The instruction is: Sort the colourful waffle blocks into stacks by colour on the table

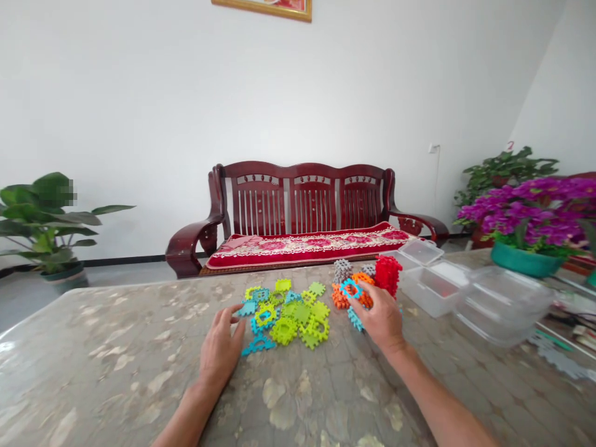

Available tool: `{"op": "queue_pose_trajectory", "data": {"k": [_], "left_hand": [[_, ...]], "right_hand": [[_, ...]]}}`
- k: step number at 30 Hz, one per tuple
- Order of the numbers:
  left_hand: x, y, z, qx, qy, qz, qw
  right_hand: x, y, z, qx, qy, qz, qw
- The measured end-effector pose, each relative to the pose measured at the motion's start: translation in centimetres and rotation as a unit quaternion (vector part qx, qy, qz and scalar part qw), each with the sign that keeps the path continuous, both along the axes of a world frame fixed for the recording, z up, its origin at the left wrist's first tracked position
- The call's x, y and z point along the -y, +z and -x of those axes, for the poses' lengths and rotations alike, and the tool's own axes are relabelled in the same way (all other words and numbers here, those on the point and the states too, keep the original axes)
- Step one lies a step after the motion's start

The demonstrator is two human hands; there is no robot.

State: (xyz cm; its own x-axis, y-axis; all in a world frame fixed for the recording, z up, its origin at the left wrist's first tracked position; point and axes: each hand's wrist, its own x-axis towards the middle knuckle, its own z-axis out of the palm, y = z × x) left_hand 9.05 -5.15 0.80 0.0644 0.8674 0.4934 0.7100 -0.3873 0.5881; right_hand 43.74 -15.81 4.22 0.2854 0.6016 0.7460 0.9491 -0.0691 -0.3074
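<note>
My right hand [382, 315] pinches a blue interlocking puzzle tile [350, 289] with a hole in its middle, held just above the stacks on the right. Around it stand a red stack of tiles [388, 274], a grey stack [343, 270], orange tiles [339, 297] and a light blue stack [356, 318]. My left hand [222, 341] rests on the table at the left side of a loose pile of green tiles [302, 312] and blue tiles. Its thumb and fingers are apart, with the fingertips at a light blue tile [248, 307].
Clear plastic boxes [435, 292] and a rounded clear container [488, 307] stand to the right, before purple flowers in a teal bowl [528, 257]. Grey pieces [556, 355] lie at the table's right edge. A wooden bench [288, 180] stands behind the patterned table [116, 372].
</note>
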Motion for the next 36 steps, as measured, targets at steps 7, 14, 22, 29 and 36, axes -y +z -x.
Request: {"op": "queue_pose_trajectory", "data": {"k": [7, 14, 22, 29, 36], "left_hand": [[-0.6, -0.1, 0.2, 0.008, 0.023, 0.059, 0.998], [-0.9, -0.4, 0.5, 0.009, 0.001, 0.058, 0.998], [-0.8, -0.2, 0.6, -0.031, 0.014, 0.087, 0.996], [-0.9, -0.4, 0.6, -0.032, 0.005, 0.101, 0.994], [-0.2, 0.2, 0.1, -0.052, 0.01, 0.111, 0.992]], "right_hand": [[2.6, -2.3, -7.2, -0.005, -0.101, 0.013, 0.995], [3.4, -3.9, -8.9, -0.031, -0.113, 0.009, 0.993], [3.8, -3.7, -8.6, -0.002, -0.131, 0.072, 0.989], [3.7, -3.8, -8.5, 0.012, -0.134, 0.082, 0.987], [3.7, -3.4, -8.5, 0.058, -0.133, 0.006, 0.989]]}}
